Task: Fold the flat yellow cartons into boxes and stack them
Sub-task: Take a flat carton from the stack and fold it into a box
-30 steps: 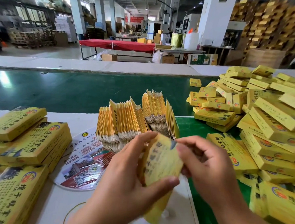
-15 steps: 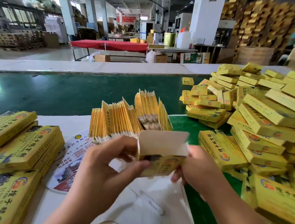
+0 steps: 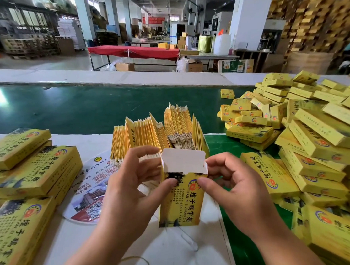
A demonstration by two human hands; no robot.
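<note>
While the left hand (image 3: 130,186) grips the yellow carton (image 3: 181,200) upright, its white flap (image 3: 183,162) stands open; the right hand (image 3: 232,188) pinches its other edge.

Round printed fan (image 3: 88,198) — red-draped table (image 3: 133,52) behind.

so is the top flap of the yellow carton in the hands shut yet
Not yet: the yellow printed carton, held by the left hand and right hand, has its white top flap standing up.

left hand (image 3: 130,186) + right hand (image 3: 234,189) | pinch upright carton (image 3: 181,200) | white flap (image 3: 183,162) raised
</note>
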